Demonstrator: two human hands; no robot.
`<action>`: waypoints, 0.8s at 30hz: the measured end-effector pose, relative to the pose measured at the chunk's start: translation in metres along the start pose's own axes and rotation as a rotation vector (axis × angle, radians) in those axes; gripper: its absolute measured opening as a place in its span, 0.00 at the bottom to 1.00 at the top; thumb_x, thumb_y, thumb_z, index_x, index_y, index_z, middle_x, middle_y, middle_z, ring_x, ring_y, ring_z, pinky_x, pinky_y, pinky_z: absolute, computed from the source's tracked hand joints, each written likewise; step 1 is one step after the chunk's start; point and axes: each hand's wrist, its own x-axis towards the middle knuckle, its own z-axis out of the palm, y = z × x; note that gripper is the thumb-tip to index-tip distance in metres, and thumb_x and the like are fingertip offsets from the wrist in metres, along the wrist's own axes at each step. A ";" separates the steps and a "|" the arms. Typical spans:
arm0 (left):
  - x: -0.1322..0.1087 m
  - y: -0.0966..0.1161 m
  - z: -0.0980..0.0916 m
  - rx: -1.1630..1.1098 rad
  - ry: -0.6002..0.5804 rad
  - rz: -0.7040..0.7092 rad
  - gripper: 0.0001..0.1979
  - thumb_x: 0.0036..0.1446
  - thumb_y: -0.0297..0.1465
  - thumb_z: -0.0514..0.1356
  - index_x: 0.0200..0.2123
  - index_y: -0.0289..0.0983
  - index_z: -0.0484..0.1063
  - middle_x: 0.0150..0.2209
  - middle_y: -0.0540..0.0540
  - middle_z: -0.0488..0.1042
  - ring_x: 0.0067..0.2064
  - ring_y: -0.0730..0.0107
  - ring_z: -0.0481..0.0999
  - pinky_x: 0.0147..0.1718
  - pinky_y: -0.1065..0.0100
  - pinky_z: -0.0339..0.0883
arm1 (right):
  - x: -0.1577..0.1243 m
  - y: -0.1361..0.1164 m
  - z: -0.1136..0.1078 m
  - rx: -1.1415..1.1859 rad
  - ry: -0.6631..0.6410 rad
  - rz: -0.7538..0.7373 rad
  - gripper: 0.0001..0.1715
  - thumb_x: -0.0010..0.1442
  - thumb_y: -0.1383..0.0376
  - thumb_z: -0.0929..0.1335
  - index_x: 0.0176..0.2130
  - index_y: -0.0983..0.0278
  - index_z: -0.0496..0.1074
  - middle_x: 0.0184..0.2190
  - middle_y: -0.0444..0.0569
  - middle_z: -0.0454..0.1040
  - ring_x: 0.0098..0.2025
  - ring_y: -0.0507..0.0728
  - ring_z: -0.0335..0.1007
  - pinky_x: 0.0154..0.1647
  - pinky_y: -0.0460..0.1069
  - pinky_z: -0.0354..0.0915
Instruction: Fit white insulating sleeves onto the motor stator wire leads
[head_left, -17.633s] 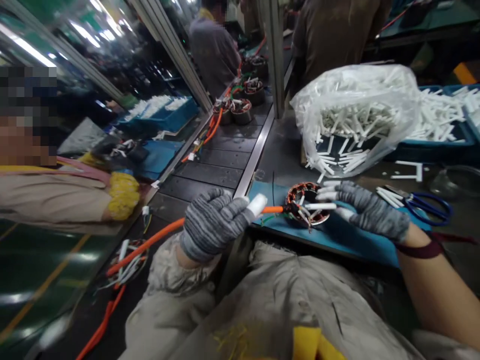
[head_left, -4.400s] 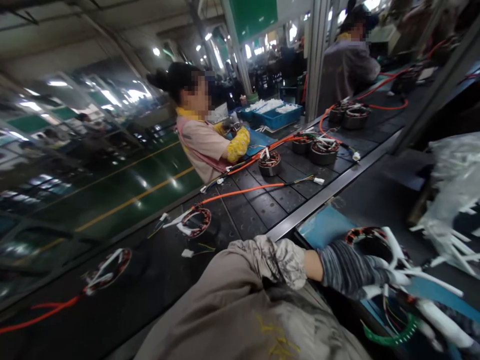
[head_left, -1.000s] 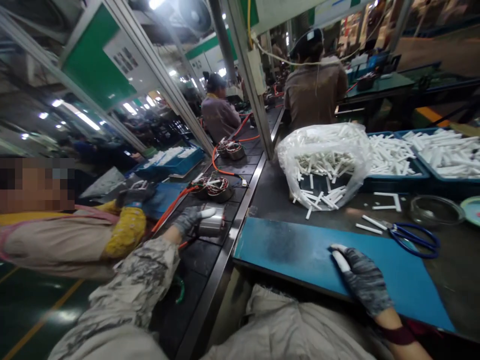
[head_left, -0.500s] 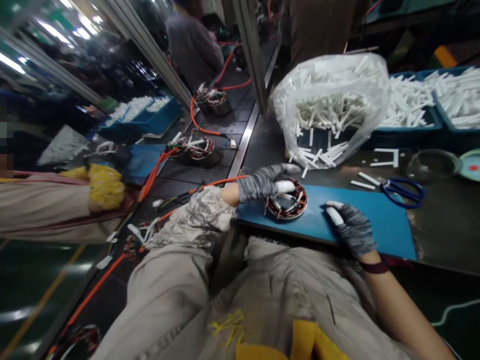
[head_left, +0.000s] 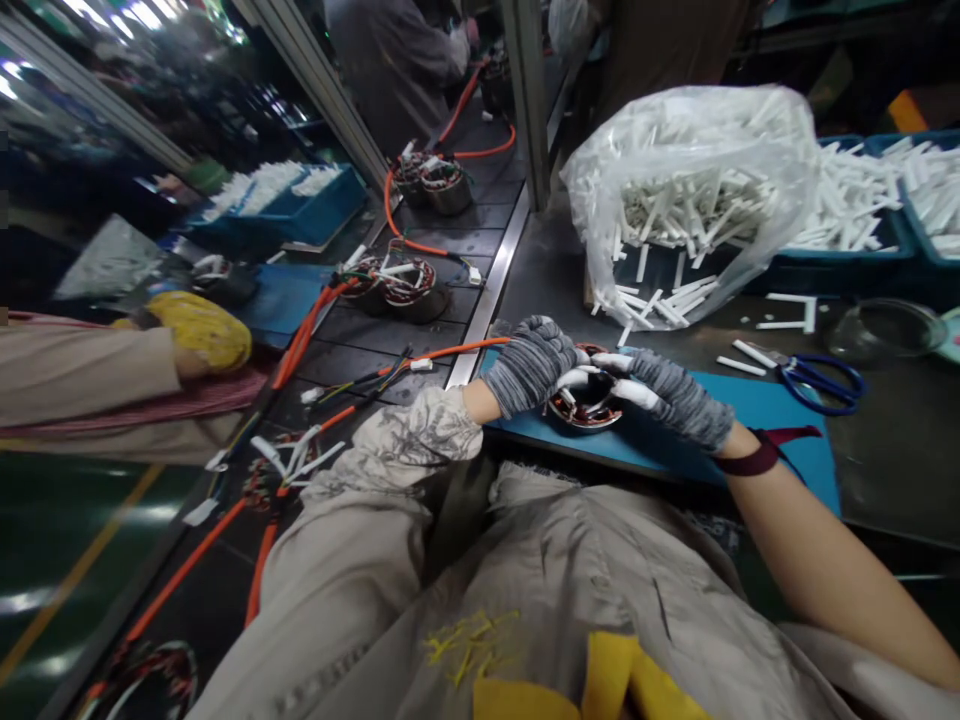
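In the head view a motor stator [head_left: 587, 412], a metal ring with red-brown windings and white sleeves, sits on a blue mat [head_left: 780, 425]. My left hand [head_left: 531, 366], in a grey knit glove with white fingertips, closes on the stator's upper left side with its fingers curled. From the right, my right hand [head_left: 675, 398], gloved alike, grips the stator's upper right side between thumb and fingers. The fingertips of both hands nearly meet over the windings. Whatever wire or sleeve lies between them is hidden. An orange cable [head_left: 457, 349] runs to my left hand.
A clear plastic bag [head_left: 600, 180] spills white sleeves behind the mat. Blue-handled scissors [head_left: 821, 385] and a clear bowl [head_left: 885, 330] lie to the right. More stators [head_left: 415, 290] stand on the line at left. A co-worker's yellow-gloved hand [head_left: 199, 330] is farther left.
My right hand has moved left from the mat onto the stator. My left hand has curled from outstretched fingers to a grip. The view has shifted slightly.
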 end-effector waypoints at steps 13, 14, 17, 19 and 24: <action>-0.020 -0.012 -0.013 -0.661 -0.103 0.011 0.17 0.77 0.30 0.51 0.48 0.32 0.80 0.47 0.41 0.84 0.49 0.65 0.79 0.57 0.64 0.70 | 0.012 -0.005 0.016 0.266 0.022 0.187 0.23 0.65 0.43 0.74 0.41 0.58 0.85 0.38 0.48 0.85 0.39 0.59 0.78 0.44 0.54 0.76; -0.020 -0.011 -0.013 -0.713 -0.095 0.004 0.17 0.77 0.29 0.50 0.47 0.33 0.80 0.47 0.41 0.84 0.49 0.67 0.79 0.57 0.64 0.71 | 0.012 -0.006 0.018 0.293 0.021 0.189 0.22 0.65 0.43 0.75 0.41 0.58 0.85 0.38 0.48 0.85 0.39 0.59 0.79 0.44 0.54 0.76; -0.020 -0.010 -0.013 -0.753 -0.084 0.004 0.19 0.77 0.26 0.48 0.45 0.35 0.80 0.46 0.43 0.84 0.48 0.67 0.80 0.56 0.64 0.72 | 0.014 -0.007 0.021 0.353 0.027 0.201 0.21 0.63 0.45 0.76 0.41 0.58 0.86 0.38 0.48 0.86 0.39 0.60 0.80 0.44 0.55 0.76; -0.020 -0.009 -0.013 -0.749 -0.095 0.002 0.17 0.76 0.26 0.49 0.45 0.35 0.80 0.45 0.44 0.84 0.46 0.67 0.80 0.54 0.63 0.73 | 0.015 -0.007 0.022 0.368 0.025 0.215 0.21 0.63 0.45 0.76 0.41 0.58 0.86 0.38 0.47 0.86 0.38 0.60 0.80 0.44 0.55 0.76; -0.024 -0.010 -0.006 -0.662 -0.058 0.029 0.13 0.75 0.29 0.55 0.49 0.34 0.80 0.47 0.42 0.84 0.50 0.64 0.80 0.56 0.62 0.72 | 0.016 -0.010 0.023 0.252 -0.002 0.188 0.26 0.65 0.41 0.73 0.39 0.60 0.85 0.34 0.47 0.84 0.33 0.58 0.76 0.38 0.53 0.73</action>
